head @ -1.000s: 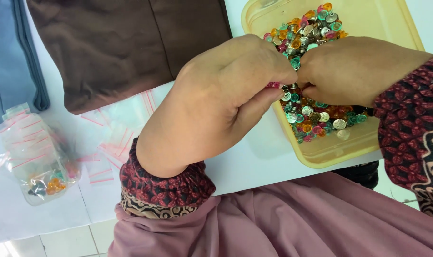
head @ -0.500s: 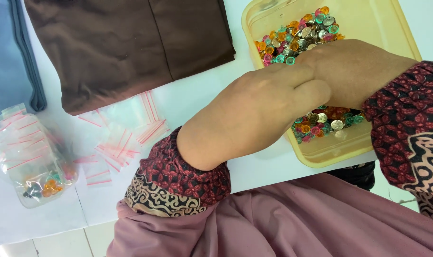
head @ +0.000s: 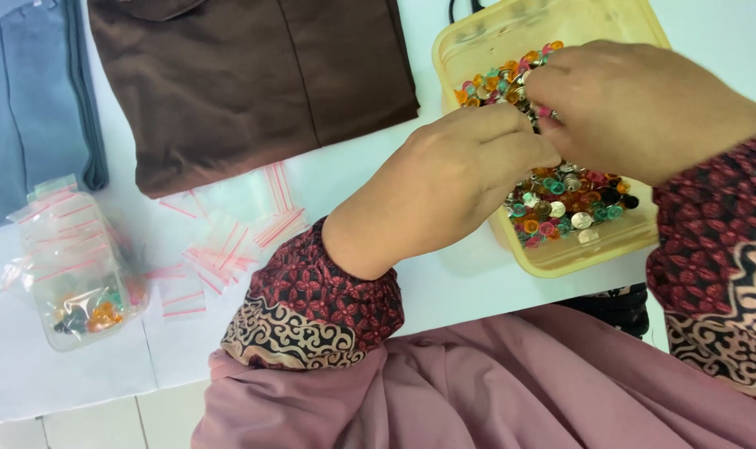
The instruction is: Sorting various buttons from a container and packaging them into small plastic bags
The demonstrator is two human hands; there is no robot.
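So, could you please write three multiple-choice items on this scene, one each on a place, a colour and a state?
1. Where do the small colourful buttons lie?
A. In the yellow plastic tub
B. On the brown garment
C. On the floor

2. What colour are the seal strips on the small zip bags?
A. Green
B. Red
C. Black

3. How do the left hand and right hand stand?
A. Wide apart
B. Flat on the table
C. Fingertips together over the tub

Answers: 1 A, the buttons are heaped inside the tub; 2 B, red lines cross each bag; 3 C, the fingertips meet above the buttons.
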